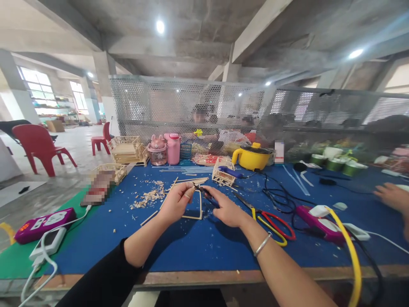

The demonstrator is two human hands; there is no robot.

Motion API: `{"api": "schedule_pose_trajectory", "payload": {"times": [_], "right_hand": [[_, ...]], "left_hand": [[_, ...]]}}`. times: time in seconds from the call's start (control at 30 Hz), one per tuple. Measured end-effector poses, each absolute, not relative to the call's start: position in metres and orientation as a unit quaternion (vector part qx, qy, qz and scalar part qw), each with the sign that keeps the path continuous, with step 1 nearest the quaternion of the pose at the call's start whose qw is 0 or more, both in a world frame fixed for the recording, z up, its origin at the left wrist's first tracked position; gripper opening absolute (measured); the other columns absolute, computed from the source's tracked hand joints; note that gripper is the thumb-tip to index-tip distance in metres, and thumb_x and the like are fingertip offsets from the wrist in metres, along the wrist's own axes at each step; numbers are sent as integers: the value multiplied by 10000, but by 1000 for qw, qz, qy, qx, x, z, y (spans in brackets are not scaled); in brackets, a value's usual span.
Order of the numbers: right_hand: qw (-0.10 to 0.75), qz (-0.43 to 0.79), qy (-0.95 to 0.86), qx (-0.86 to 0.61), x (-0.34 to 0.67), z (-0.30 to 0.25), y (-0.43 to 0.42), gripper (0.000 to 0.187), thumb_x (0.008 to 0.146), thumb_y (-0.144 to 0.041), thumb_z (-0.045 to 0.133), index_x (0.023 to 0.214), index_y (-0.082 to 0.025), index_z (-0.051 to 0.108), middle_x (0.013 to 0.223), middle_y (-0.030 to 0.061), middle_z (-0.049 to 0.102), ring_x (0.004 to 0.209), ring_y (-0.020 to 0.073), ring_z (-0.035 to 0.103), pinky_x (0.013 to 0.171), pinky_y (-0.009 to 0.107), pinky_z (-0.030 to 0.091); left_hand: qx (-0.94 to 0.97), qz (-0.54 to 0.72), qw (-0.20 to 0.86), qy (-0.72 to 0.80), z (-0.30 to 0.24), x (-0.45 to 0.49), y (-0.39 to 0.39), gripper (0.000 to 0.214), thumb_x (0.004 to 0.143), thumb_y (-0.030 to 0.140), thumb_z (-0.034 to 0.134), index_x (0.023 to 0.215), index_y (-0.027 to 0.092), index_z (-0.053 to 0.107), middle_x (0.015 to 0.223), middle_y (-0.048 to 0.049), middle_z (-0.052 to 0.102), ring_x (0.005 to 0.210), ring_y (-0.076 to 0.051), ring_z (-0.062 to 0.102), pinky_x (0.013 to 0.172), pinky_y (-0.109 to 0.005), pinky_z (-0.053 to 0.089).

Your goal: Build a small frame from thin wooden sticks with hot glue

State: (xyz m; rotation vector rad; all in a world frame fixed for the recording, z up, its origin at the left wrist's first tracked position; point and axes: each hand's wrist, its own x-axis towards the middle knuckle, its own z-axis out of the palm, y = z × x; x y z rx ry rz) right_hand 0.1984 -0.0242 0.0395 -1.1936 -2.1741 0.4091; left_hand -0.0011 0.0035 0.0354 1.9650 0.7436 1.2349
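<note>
Blue tabletop (204, 256) holds scissors (254, 212) near right hand (229, 210) gripping pliers (207, 194); left hand's (175, 201) grip unclear.

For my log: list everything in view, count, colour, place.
tabletop: 1, blue and green, foreground
pliers: 1, dark, centre, held
wooden frame: 1, pale, centre
wood scraps: many, pale, centre left
wooden racks: 3, pale, back left and centre
tool: 1, blue, back centre
scissors: 1, red and yellow, right
pot: 1, yellow, back
bottles: 2, pink, back
power strips: 2, purple, left and right
phone: 1, reddish screen, left
cables: several, black, white, yellow, both sides
cups: at least 3, green, back right
chairs: 2, red, floor left
mesh: 1, grey, behind tabletop
co-worker's hand: 1, bare, right edge
left hand: 1, bare, at pliers' tip
right hand: 1, bare, holding pliers
</note>
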Motion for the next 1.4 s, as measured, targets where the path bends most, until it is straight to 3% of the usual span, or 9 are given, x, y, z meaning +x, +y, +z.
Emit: {"api": "schedule_pose_trajectory", "payload": {"times": [0.4, 0.57, 0.8, 0.9, 1.0, 1.07, 1.17, 1.27, 1.4], "right_hand": [[341, 188, -809, -441, 197, 40, -26, 763, 560, -3, 429, 1290, -211, 498, 1286, 47, 574, 1181, 227, 520, 1047, 417, 359], [339, 76, -793, -501, 190, 42, -29, 652, 609, -27, 450, 1232, -192, 545, 1081, 59, 667, 960, 218, 613, 880, 360, 473], [364, -79, -730, -573, 175, 34, -33, 605, 649, -90, 487, 1249, -156, 539, 1121, 143, 632, 1041, 293, 564, 912, 410, 423], [379, 75, -737, -555, 170, 37, -32, 573, 615, -94, 461, 1163, -193, 600, 907, 59, 677, 811, 219, 610, 745, 330, 479], [385, 288, -701, -526, 185, 48, -27, 588, 564, -110, 429, 1121, -169, 609, 633, -14, 592, 507, 144, 520, 490, 259, 437], [396, 312, -662, -555, 205, 56, -22, 601, 560, -124, 432, 1140, -146, 587, 596, -20, 562, 450, 133, 488, 429, 248, 405], [261, 129, -669, -684, 231, 60, -16, 428, 616, -151, 494, 1016, -170, 647, 739, 40, 661, 646, 188, 614, 569, 283, 474], [125, 15, -656, -744, 237, 50, -16, 302, 651, -267, 609, 931, -177, 677, 945, 123, 693, 898, 278, 639, 745, 361, 484], [88, -12, -645, -759, 230, 40, -24, 635, 696, -606, 573, 1147, -159, 605, 1202, 203, 592, 1090, 361, 563, 850, 479, 443]], "left_hand": [[743, 474, 381, 280, 37, -1, -1, 317, 882, 444, 430, 787, 180, 577, 589, 37, 451, 565, -104, 395, 590, -226, 340], [722, 498, 390, 282, 35, -2, 1, 307, 854, 454, 477, 747, 172, 536, 573, 52, 396, 538, -91, 352, 545, -221, 316], [645, 516, 438, 355, 36, 8, -1, 313, 809, 477, 523, 730, 174, 526, 493, 74, 410, 442, -65, 325, 463, -205, 257], [587, 500, 534, 346, 41, 11, -2, 327, 774, 504, 554, 758, 179, 524, 477, 91, 383, 381, -44, 240, 403, -194, 187], [550, 474, 608, 322, 45, 7, -2, 342, 739, 511, 591, 798, 180, 531, 482, 100, 355, 358, -31, 189, 364, -185, 117], [528, 475, 629, 315, 47, 3, -2, 360, 726, 516, 603, 828, 177, 539, 492, 100, 347, 355, -28, 187, 354, -178, 99], [522, 484, 627, 317, 46, 2, -2, 378, 714, 526, 611, 832, 174, 539, 493, 100, 345, 354, -26, 203, 352, -173, 107], [552, 481, 604, 315, 42, 5, -1, 362, 723, 522, 602, 778, 173, 524, 485, 99, 355, 356, -22, 216, 361, -175, 134], [573, 478, 575, 335, 37, 8, 1, 329, 767, 496, 557, 772, 169, 526, 473, 97, 361, 353, -24, 216, 368, -181, 154]]}}
